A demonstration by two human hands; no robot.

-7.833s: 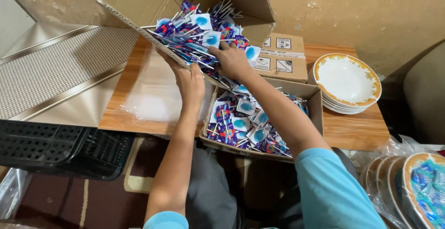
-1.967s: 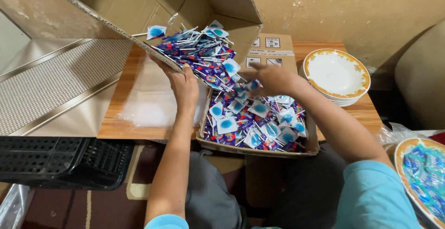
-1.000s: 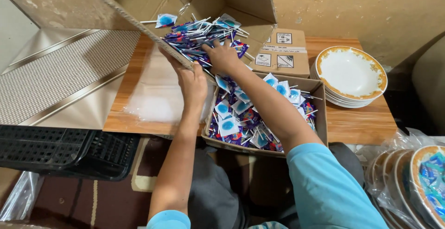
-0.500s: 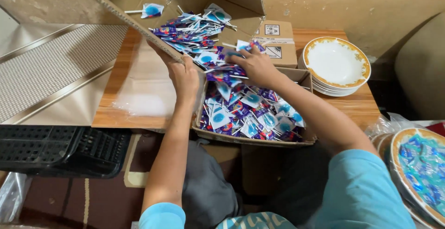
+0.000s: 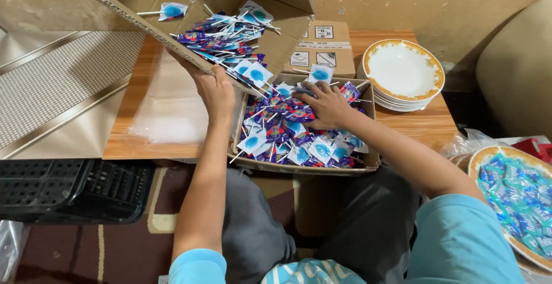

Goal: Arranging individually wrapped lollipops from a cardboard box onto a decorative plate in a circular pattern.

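1. Two cardboard boxes are in play: a large box (image 5: 190, 8) tipped on its side and a low open box (image 5: 362, 163) on the wooden table (image 5: 167, 117).
2. Wrapped lollipops (image 5: 224, 36), too many to count, lie inside the tipped box, and a second heap fills the low box (image 5: 299, 140) (blue-and-purple wrappers, white sticks).
3. The left hand (image 5: 215, 91) grips the lower edge of the large box, fingers curled over the cardboard and holding it tilted.
4. The right hand (image 5: 325, 103) lies palm down on the heap in the low box, fingers spread and pressing the wrappers; I cannot tell whether it pinches any.
5. One sealed small carton (image 5: 322, 48) sits behind the low box.
6. One stack of white bowls (image 5: 405, 74) with gold rims stands at the right of the table; the exact number in the stack is unclear.
7. One black crate (image 5: 63, 189) sits on the floor to the left, and one round tray of wrapped sweets (image 5: 514, 197) is at the right edge.
8. Compared with half a second ago, the right hand has dropped from the large box's mouth down onto the heap. The left hand's grip is unchanged.
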